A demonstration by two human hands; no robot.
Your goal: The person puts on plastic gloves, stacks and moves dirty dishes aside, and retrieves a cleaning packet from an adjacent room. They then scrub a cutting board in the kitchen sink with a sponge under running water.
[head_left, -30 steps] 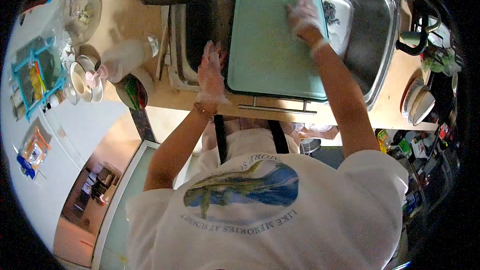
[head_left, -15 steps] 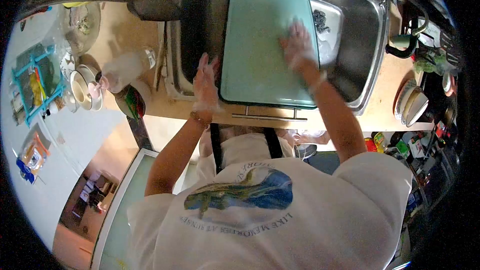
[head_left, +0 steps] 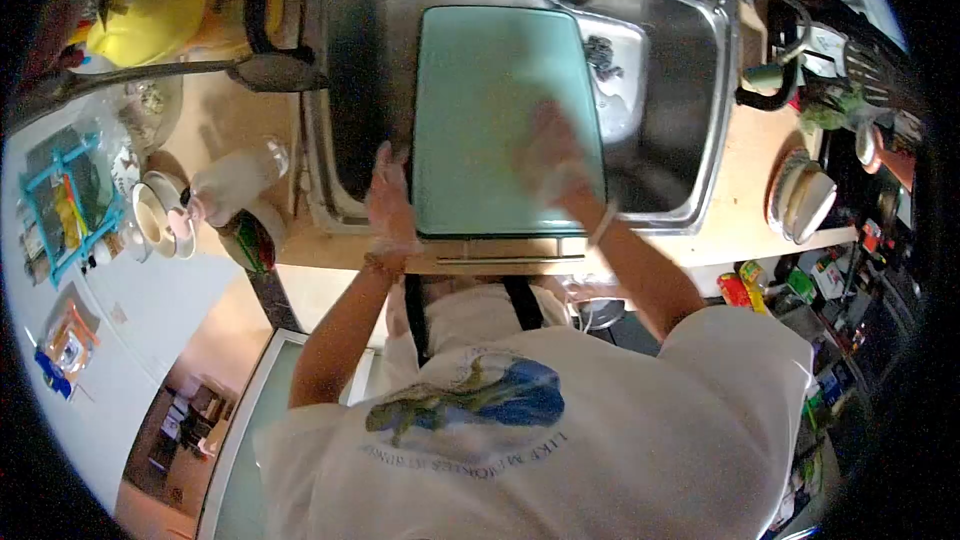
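A pale green rectangular board (head_left: 480,130) with a dark rim lies over the sink basin, its near edge by the counter front. My left hand (head_left: 390,202), in a clear plastic glove, is at the board's left edge with its fingers stretched out. On the right part of the board's surface is my right hand (head_left: 556,162), also gloved. Motion blurs it, but it looks flat with fingers extended. I cannot make out anything held in either hand.
The metal sink (head_left: 690,130) surrounds the board, with a white tray (head_left: 622,105) beside it holding a dark scrubber (head_left: 601,55). Leftward are a clear bottle (head_left: 238,180), bowls (head_left: 155,205) and a yellow bag (head_left: 150,20). Stacked dishes (head_left: 803,198) stand at right.
My right hand has slid across the board toward its near edge and is now more blurred. My left hand stays by the left edge. The whole view has shifted slightly.
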